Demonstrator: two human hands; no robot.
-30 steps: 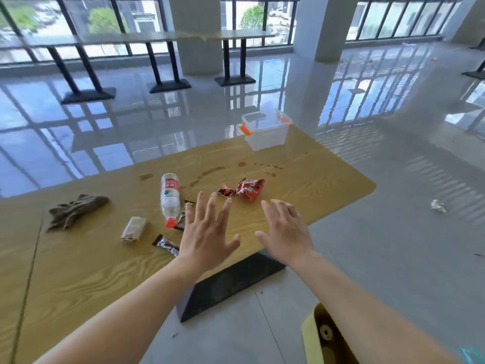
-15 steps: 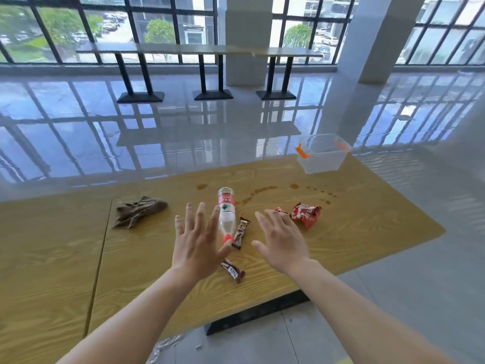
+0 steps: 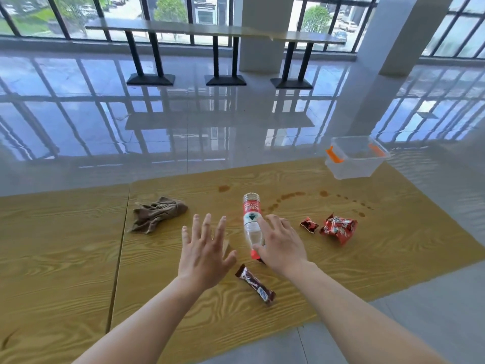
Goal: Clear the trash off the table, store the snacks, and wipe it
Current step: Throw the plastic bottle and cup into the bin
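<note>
A clear plastic bottle [image 3: 251, 218] with a red label and red cap lies on the wooden table [image 3: 393, 258]. My right hand [image 3: 282, 244] hovers over its cap end with spread fingers, holding nothing. My left hand [image 3: 204, 254] is open, palm down, just left of the bottle. A brown snack bar [image 3: 256, 284] lies in front of the hands. Right of the bottle lie a small red wrapper [image 3: 309, 225] and a larger red snack bag [image 3: 339, 228]. A crumpled brown cloth [image 3: 157, 213] rests to the left. A clear box [image 3: 354, 161] with orange latches stands at the far right corner.
Brown liquid spots [image 3: 288, 197] trail across the table behind the bottle. A seam [image 3: 122, 248] joins this table to another on the left. Beyond lies a glossy tiled floor, a long counter [image 3: 210, 28] on black legs, and a white pillar [image 3: 262, 32].
The camera has moved closer and turned left over the table. Both hands have moved forward; the right hand now sits over the bottle's cap end, and a pale wrapper from the earliest frame is hidden.
</note>
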